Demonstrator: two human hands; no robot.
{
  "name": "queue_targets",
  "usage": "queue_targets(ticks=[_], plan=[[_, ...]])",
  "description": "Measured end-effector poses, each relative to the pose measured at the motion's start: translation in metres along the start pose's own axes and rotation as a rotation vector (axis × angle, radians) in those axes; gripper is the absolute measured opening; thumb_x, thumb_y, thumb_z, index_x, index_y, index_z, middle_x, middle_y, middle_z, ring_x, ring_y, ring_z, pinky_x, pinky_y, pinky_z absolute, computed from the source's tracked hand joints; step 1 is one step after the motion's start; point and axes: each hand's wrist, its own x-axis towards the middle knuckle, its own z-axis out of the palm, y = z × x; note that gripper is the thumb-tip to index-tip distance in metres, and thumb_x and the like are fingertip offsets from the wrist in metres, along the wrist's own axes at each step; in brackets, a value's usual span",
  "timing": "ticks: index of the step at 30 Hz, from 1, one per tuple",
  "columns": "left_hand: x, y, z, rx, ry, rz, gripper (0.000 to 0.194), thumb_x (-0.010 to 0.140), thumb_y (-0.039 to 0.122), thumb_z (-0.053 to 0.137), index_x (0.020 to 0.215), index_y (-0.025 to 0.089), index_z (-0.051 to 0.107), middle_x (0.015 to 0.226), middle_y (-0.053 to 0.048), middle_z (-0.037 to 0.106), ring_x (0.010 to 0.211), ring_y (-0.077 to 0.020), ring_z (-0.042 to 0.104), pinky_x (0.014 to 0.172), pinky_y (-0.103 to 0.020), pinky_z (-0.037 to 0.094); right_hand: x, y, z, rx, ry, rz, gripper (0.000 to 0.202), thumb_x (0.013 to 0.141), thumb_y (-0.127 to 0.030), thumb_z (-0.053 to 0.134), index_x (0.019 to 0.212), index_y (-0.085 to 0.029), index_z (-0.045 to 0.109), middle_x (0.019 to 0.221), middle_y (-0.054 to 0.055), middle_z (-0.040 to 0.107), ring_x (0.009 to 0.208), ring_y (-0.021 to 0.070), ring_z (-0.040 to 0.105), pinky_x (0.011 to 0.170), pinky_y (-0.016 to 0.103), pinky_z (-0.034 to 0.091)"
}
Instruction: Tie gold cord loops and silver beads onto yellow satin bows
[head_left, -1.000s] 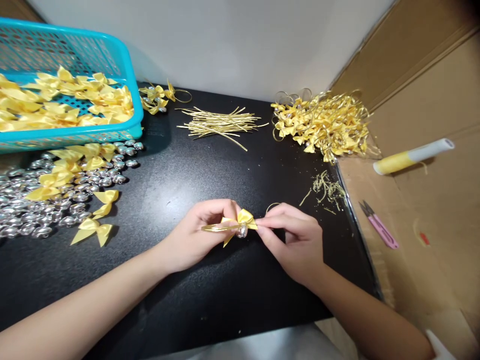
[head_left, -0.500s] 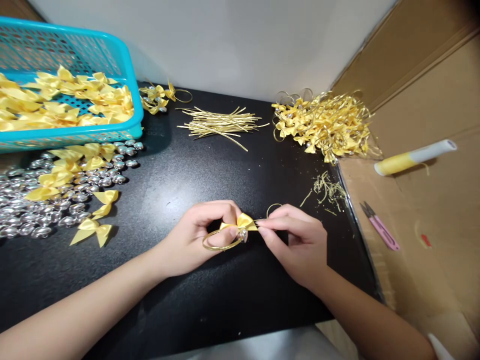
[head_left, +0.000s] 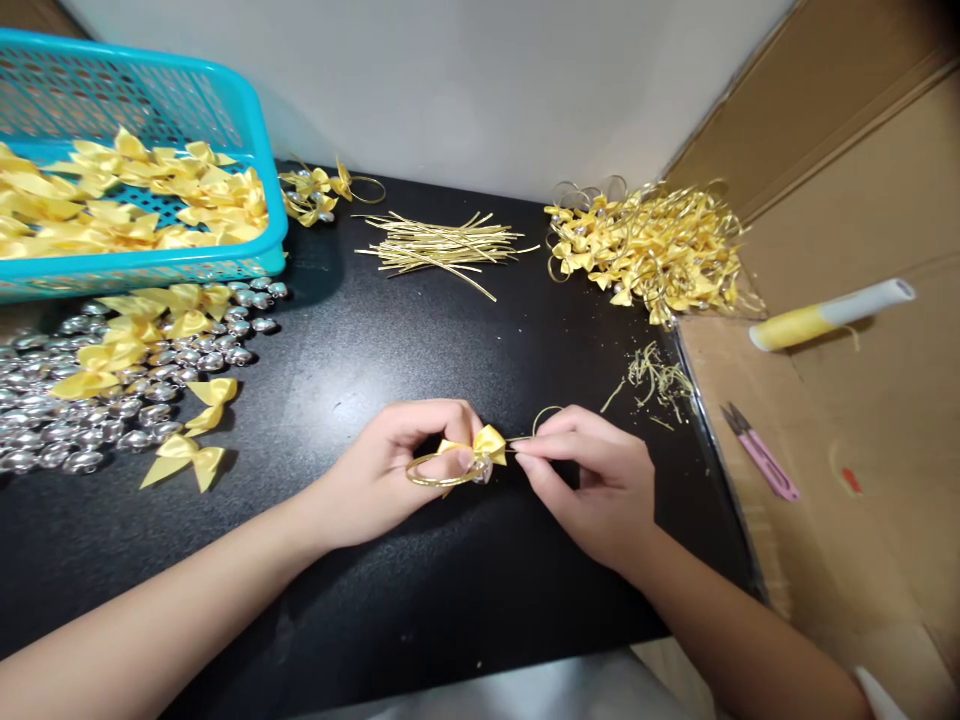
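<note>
Low in the middle of the view, my left hand (head_left: 416, 470) pinches a yellow ribbon bow (head_left: 490, 443) between thumb and fingers. A small silver bell-like bead (head_left: 483, 469) sits against the bow, and a gold cord loop (head_left: 429, 480) sticks out to the left across my thumb. To the right, my right hand (head_left: 592, 480) is closed, thumb against forefinger, on a thin gold cord (head_left: 520, 439). That cord runs from the bow to my fingertips, and part of it curves up above them. My fingers hide the cord's end.
A turquoise basket (head_left: 142, 262) of yellow bows stands back left, with silver beads (head_left: 112, 425) before it. Gold cords (head_left: 442, 245) lie at the back. Finished-looking bows (head_left: 652, 250) are heaped back right. Pink snips (head_left: 761, 455) and a yellow-white tube (head_left: 832, 313) lie on cardboard.
The bow has turned slightly in my left hand, and its right tail shows less. My right hand has barely moved and keeps its pinch on the cord.
</note>
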Motion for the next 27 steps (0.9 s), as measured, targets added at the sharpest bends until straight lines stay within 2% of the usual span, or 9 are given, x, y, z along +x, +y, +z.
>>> queue_targets(ticks=[11, 27], plan=[[0.0009, 0.0020, 0.0005, 0.025, -0.013, -0.012, 0.029, 0.092, 0.026, 0.059, 0.065, 0.014, 0.056, 0.068, -0.001, 0.060, 0.064, -0.0097, 0.052, 0.059, -0.020, 0.040, 0.0009, -0.0020, 0.0009, -0.040, -0.011, -0.012, 0.018, 0.079, -0.007, 0.062, 0.077, -0.020, 0.074, 0.067, 0.001, 0.068, 0.061, 0.0104, 0.062, 0.059, 0.024, 0.053], [-0.0010, 0.0000, 0.0018, 0.051, -0.048, -0.056, 0.030, 0.092, 0.028, 0.058, 0.066, 0.014, 0.057, 0.068, -0.001, 0.060, 0.063, -0.0108, 0.052, 0.060, -0.022, 0.041, -0.0033, -0.0020, 0.0094, 0.079, 0.017, 0.049, 0.018, 0.078, -0.005, 0.065, 0.076, -0.020, 0.075, 0.068, 0.001, 0.069, 0.060, 0.0095, 0.063, 0.056, 0.022, 0.053]])
